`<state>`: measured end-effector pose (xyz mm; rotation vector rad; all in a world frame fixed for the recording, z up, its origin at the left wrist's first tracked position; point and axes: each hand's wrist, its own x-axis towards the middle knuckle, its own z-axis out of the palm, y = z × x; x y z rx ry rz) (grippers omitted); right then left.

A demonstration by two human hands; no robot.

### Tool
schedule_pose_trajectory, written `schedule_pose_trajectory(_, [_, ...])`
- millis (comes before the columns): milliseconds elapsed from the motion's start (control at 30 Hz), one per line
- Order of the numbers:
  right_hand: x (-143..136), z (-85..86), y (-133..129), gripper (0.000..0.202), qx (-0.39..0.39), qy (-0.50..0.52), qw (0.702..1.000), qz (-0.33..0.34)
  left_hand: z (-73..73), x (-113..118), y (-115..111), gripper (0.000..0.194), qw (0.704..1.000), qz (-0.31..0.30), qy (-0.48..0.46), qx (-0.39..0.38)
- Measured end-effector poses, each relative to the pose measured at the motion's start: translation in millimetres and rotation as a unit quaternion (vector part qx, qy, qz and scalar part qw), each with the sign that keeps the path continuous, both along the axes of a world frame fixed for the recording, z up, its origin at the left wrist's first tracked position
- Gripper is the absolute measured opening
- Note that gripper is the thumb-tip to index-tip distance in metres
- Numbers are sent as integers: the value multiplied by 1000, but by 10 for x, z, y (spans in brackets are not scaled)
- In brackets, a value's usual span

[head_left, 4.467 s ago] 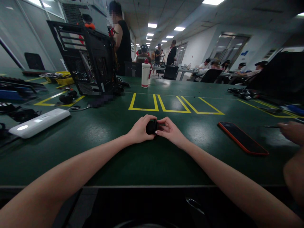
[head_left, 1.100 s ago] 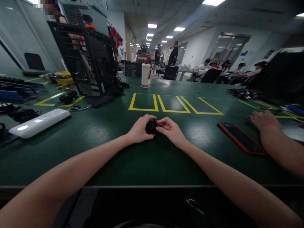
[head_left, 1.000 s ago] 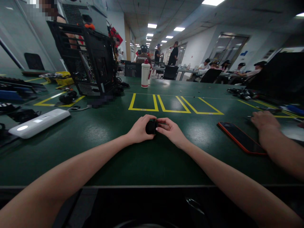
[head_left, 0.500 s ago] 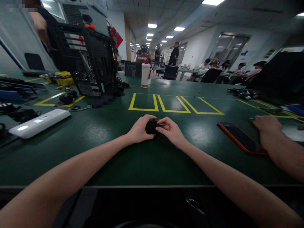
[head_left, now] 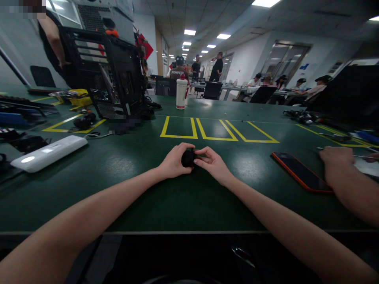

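Head camera, at the worn viewpoint: bare fingers meet around a small black object (head_left: 187, 159) above the near half of a green table (head_left: 189, 207). The left hand (head_left: 173, 162) holds it in a partly open curve, fingers over the side toward the far edge and thumb under the side toward the near edge, the piece sitting in the gap between. The right hand (head_left: 217, 165) has its fingers bent, with thumb and forefinger tips slightly parted at the object's right side; whether they grip it cannot be told, nor whether the piece rests on the tabletop.

Beyond the fingertips, toward the far edge, yellow tape outlines (head_left: 179, 137) mark the surface, and a white bottle (head_left: 181, 94) with a red top stands upright behind them. Toward the left edge lies a white elongated device (head_left: 50, 153); farther back, an open black computer case (head_left: 122, 79) stands near a yellow item (head_left: 81, 98). On the right side, an orange-edged phone (head_left: 302, 171) lies face up at a slant, a co-worker's hand (head_left: 337, 156) near it and dark cables (head_left: 303, 117) toward the far right corner. Past the table, people sit and stand in a room under ceiling lights.
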<state>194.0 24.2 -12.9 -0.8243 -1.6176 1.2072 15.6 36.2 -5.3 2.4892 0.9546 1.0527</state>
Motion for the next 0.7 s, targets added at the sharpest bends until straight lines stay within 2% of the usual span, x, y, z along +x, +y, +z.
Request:
schedule_pose_trajectory(100, [0, -4, 24, 17, 14, -7, 1000, -14, -3, 4, 0, 58, 1000, 1, -2, 6])
schedule_pose_trajectory(300, [16, -10, 29, 34, 7, 8, 1000, 9, -3, 3, 4, 58, 1000, -3, -1, 3])
schedule_pose_trajectory(500, [18, -9, 1, 25, 10, 14, 1000, 24, 1, -1, -1, 58, 1000, -3, -3, -3])
schedule_pose_trajectory(633, [10, -11, 18, 14, 25, 3, 1000, 0, 10, -1, -10, 58, 1000, 0, 1, -9])
schedule_pose_trajectory(700, [8, -9, 27, 19, 27, 5, 1000, -3, 13, 0, -12, 58, 1000, 2, -1, -11])
